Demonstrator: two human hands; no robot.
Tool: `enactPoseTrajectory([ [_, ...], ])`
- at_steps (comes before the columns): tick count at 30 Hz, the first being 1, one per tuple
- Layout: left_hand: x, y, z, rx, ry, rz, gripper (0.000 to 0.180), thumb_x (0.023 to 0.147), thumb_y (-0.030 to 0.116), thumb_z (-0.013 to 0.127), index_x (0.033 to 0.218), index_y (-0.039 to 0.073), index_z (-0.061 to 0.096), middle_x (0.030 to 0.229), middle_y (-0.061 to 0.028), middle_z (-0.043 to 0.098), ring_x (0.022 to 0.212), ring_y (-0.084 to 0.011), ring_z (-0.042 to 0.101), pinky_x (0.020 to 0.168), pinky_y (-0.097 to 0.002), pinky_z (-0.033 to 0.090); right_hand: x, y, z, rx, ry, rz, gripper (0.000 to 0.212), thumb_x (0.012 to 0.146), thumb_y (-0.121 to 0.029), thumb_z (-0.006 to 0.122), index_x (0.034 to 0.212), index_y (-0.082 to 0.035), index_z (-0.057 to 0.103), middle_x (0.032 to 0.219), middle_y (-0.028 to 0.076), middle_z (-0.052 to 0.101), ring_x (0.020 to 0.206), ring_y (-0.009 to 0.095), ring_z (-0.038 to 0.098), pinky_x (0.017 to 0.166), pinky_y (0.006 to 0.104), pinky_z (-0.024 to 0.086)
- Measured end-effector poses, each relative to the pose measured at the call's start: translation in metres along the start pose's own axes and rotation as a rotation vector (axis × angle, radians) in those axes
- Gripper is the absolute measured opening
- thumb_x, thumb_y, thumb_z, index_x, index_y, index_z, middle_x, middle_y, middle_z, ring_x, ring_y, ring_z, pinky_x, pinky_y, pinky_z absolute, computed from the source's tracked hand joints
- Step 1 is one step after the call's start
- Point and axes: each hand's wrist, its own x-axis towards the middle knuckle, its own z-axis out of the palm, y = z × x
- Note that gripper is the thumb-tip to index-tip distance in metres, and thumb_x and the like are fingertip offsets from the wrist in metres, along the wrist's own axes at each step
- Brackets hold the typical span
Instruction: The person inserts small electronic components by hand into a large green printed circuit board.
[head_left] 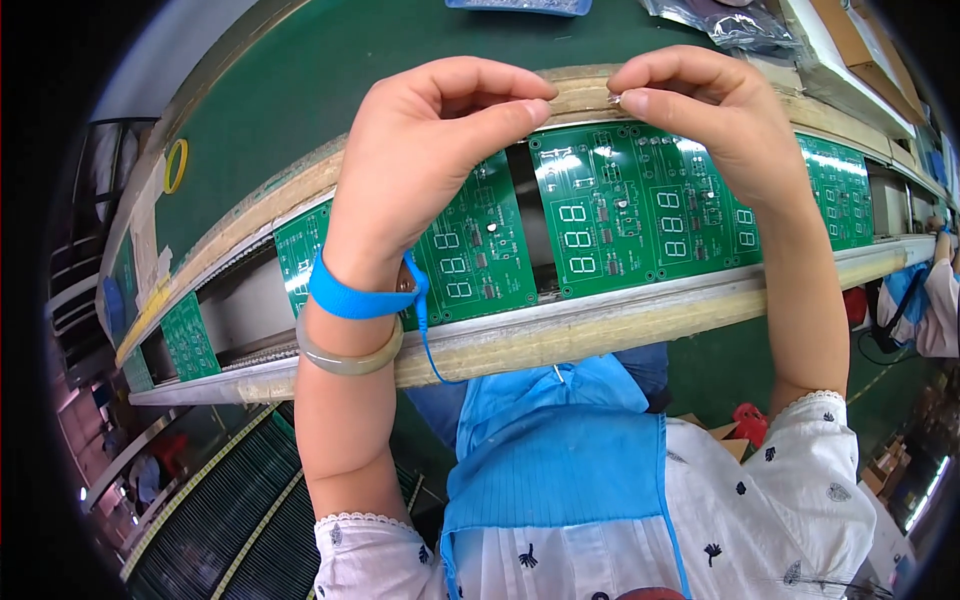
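Above the far rail of a conveyor, my left hand [425,125] is closed, with thumb and forefinger brought together; what it holds, if anything, is too small to make out. My right hand [715,120] faces it across a short gap, pinching a tiny shiny electronic component [615,99] between thumb and forefinger. Below the hands, a green circuit board [630,235] with white digit outlines and small mounted parts lies on the conveyor. Another green circuit board [490,265] sits to its left, partly behind my left hand. A blue wrist strap [362,297] with a cord circles my left wrist.
Pale wooden rails [570,325] edge the conveyor on its near and far sides. More boards [190,335] lie along it. Beyond is a green worktop [270,130] with a yellow tape roll [176,166], a blue tray [520,5] and a silvery bag [730,22].
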Motion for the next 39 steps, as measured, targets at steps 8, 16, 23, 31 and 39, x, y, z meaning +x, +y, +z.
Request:
enactPoseTrajectory([
  [8, 0.000, -0.007, 0.002, 0.038, 0.001, -0.022, 0.017, 0.090, 0.005, 0.077, 0.107, 0.002, 0.077, 0.098, -0.0043, 0.076, 0.091, -0.0099, 0.070, 0.085, -0.0231, 0.054, -0.005, -0.001, 0.007, -0.149, -0.007, 0.000, 0.014, 0.093, -0.007, 0.074, 0.106, -0.002, 0.075, 0.101, 0.002, 0.073, 0.097, 0.009, 0.067, 0.087, 0.0241, 0.053],
  [16, 0.001, -0.013, 0.005, 0.095, -0.023, -0.020, 0.017, 0.090, 0.006, 0.076, 0.107, 0.001, 0.077, 0.098, -0.0048, 0.076, 0.091, -0.0102, 0.070, 0.084, -0.0233, 0.054, -0.004, -0.001, 0.017, -0.457, -0.074, -0.214, 0.016, 0.087, -0.003, 0.072, 0.103, -0.003, 0.076, 0.096, 0.004, 0.072, 0.094, 0.014, 0.068, 0.085, 0.0277, 0.054],
  [23, 0.002, -0.015, 0.006, 0.192, -0.011, -0.002, 0.018, 0.091, 0.007, 0.075, 0.107, 0.000, 0.077, 0.098, -0.0046, 0.076, 0.091, -0.0096, 0.069, 0.084, -0.0227, 0.054, -0.001, -0.001, 0.028, -0.732, -0.093, -0.380, 0.020, 0.083, 0.000, 0.072, 0.102, -0.006, 0.076, 0.092, 0.006, 0.071, 0.094, 0.022, 0.066, 0.085, 0.0340, 0.053],
  [31, 0.000, -0.017, 0.005, 0.237, -0.006, 0.031, 0.018, 0.092, 0.008, 0.075, 0.108, 0.000, 0.077, 0.097, -0.0045, 0.076, 0.090, -0.0089, 0.069, 0.083, -0.0219, 0.054, 0.001, -0.004, 0.029, -0.924, -0.106, -0.508, 0.023, 0.083, -0.005, 0.074, 0.105, -0.008, 0.074, 0.092, 0.006, 0.071, 0.095, 0.025, 0.066, 0.088, 0.0380, 0.049],
  [39, 0.000, -0.019, 0.005, 0.253, 0.000, 0.062, 0.019, 0.092, 0.007, 0.075, 0.109, 0.001, 0.077, 0.097, -0.0048, 0.076, 0.091, -0.0096, 0.070, 0.083, -0.0223, 0.055, 0.003, -0.012, 0.026, -1.041, -0.151, -0.615, 0.027, 0.084, -0.006, 0.073, 0.111, -0.013, 0.073, 0.092, 0.004, 0.068, 0.097, 0.024, 0.064, 0.089, 0.0372, 0.044],
])
